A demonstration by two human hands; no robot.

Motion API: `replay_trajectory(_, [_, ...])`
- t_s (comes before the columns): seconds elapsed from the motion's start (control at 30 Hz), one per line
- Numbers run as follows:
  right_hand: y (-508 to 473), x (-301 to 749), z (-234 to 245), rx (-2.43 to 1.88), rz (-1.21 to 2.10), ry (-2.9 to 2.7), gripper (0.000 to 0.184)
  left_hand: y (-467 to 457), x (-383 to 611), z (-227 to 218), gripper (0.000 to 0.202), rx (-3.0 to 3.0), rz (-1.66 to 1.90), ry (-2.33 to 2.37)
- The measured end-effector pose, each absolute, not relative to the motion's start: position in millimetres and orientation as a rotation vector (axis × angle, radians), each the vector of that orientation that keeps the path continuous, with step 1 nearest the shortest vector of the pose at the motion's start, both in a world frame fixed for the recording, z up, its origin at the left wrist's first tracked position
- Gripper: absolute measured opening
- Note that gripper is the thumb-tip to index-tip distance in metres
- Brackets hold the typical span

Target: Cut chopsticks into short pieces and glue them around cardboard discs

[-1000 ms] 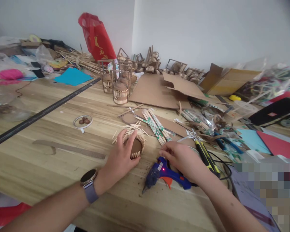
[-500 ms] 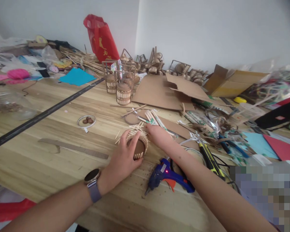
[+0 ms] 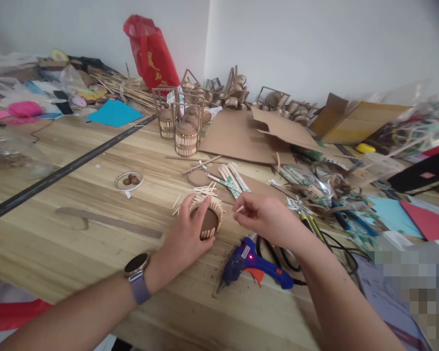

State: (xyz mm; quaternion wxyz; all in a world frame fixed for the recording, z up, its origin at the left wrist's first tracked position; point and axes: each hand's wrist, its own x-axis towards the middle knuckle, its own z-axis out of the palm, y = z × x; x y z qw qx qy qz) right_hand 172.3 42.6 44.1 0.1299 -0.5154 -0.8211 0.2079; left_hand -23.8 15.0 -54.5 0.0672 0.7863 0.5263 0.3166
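Note:
My left hand [image 3: 185,234] is closed round a small round cardboard basket [image 3: 208,222] ringed with short wooden sticks, holding it on the wooden table [image 3: 95,253]. My right hand [image 3: 265,217] hovers just right of the basket, pinching a short wooden stick [image 3: 238,209] between thumb and fingers. A pile of loose short sticks [image 3: 201,192] lies just behind the basket. A blue hot glue gun [image 3: 254,265] with a red light lies on the table under my right wrist.
Finished stick baskets in frames [image 3: 185,129] stand behind, beside flat cardboard sheets [image 3: 241,136]. A long black bar [image 3: 69,168], a tape ring [image 3: 129,181], a yellow-black cutter [image 3: 312,226], wrapped chopsticks [image 3: 232,180], a red bag [image 3: 151,51] and paper scraps crowd the table.
My right hand went from the glue gun to the stick pile behind the basket, then came back toward me pinching one short stick. The left hand stayed on the basket.

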Motion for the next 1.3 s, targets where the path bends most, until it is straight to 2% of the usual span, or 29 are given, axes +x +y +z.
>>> replay_trajectory(0.13, [32, 166, 44, -1.24, 0.709, -2.531, 0.015, 15, -24, -55, 0.09, 2.36, 0.952, 1.598])
replay_trajectory(0.3, [32, 163, 40, -1.032, 0.515, -2.662, 0.022, 15, -24, -56, 0.09, 2.352, 0.971, 1.58])
replay_trajectory(0.63, [40, 167, 30, -1.048, 0.51, -2.553, 0.008, 16, -24, -57, 0.09, 2.36, 0.967, 1.588])
replay_trajectory(1.3, [45, 159, 7, -1.053, 0.604, -2.564, 0.011, 16, -26, -59, 0.089, 2.38, 0.955, 1.569])
